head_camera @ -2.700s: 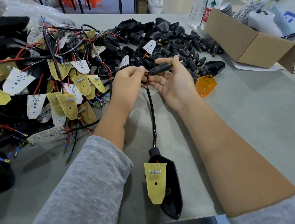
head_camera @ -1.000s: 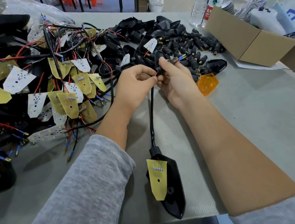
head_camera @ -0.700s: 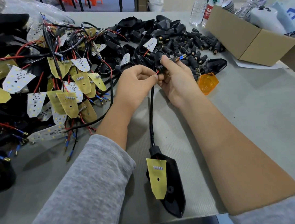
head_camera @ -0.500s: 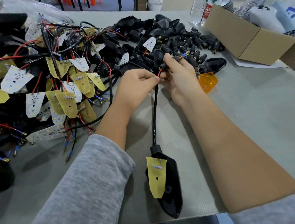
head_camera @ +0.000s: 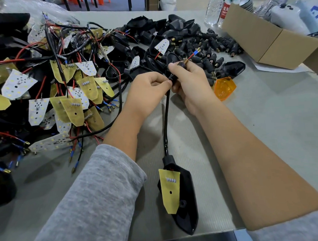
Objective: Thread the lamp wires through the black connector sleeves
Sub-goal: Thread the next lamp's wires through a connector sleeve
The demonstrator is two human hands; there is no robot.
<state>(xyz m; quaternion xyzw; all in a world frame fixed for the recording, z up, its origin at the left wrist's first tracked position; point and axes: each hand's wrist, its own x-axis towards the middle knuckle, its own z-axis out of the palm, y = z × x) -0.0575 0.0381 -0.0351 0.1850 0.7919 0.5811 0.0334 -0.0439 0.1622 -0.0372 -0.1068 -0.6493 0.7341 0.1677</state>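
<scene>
Lamp housing with yellow board lies bottom center on the table. Black cable runs up from it to both hands, close together at mid frame. Left hand pinches the cable top; right hand grips the sleeve, wires with red and blue ends poking out its far end. Orange lens just right of right hand. Board and wire pile at left, loose sleeves upper center, cardboard box upper right.

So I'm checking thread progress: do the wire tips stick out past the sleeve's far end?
Yes, the red and blue wire tips show beyond the threaded end of the connector sleeve held by the right hand.
</scene>
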